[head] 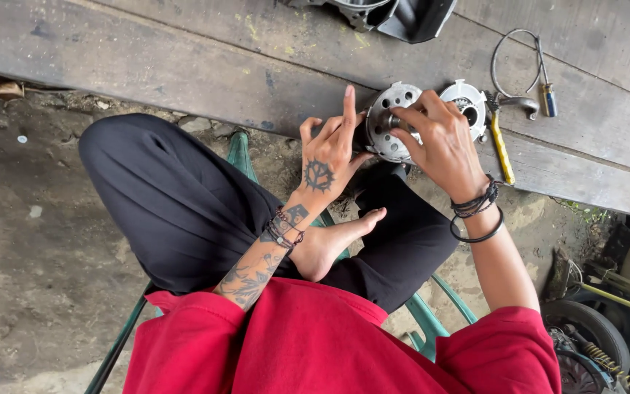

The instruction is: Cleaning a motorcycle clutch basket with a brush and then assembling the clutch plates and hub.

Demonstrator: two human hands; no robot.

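My left hand (327, 157) is tattooed and grips the side of a round metal part (386, 124) with holes around its face, index finger raised. My right hand (435, 138) rests fingertips on the centre of that same part. The part sits at the edge of a wooden bench (184, 62). A second round metal piece (467, 102) lies just right of it, partly behind my right hand.
A yellow-handled tool (502, 149), a bent cable (512, 55) and a small blue-tipped tool (548, 98) lie on the planks to the right. A dark metal housing (395, 14) sits at the top. I sit cross-legged on a green chair (432, 321); wheel parts (592, 335) are at lower right.
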